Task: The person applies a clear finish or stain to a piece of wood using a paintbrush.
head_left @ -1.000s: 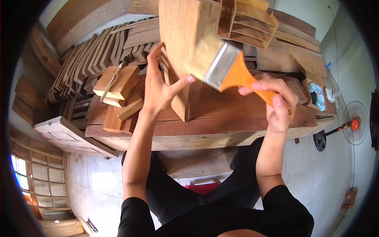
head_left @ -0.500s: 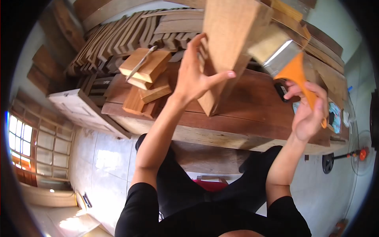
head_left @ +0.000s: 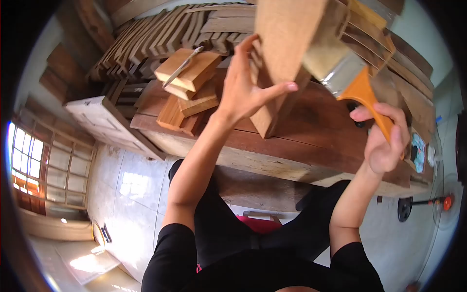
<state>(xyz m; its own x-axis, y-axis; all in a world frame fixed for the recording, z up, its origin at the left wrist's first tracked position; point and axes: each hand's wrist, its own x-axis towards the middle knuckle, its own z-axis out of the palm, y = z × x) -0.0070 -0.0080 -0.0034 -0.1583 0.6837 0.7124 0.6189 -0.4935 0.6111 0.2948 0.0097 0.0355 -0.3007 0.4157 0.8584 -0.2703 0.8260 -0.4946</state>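
My left hand [head_left: 241, 95] grips a tall, pale wooden block [head_left: 287, 44], thumb across its front face and fingers around its left side. The block stands at a tilt, its lower corner at the bench top near the front edge; its upper end runs out of view. In my right hand [head_left: 386, 143] is a wide paintbrush [head_left: 360, 87] with an orange handle and a metal ferrule. Its pale bristles lie against or very close to the block's right side; blur hides the exact contact.
The reddish-brown wooden bench [head_left: 323, 129] spans the middle. Stacked wood pieces [head_left: 189, 70] at left carry a thin stick-like tool [head_left: 182, 67]. Many curved wooden slats [head_left: 160, 36] are piled behind. A fan [head_left: 445, 202] stands at right, a white panel [head_left: 112, 124] at left.
The paintbrush has moved a little downward along the block's right side. My left hand keeps its hold on the block. The whole view has shifted slightly.
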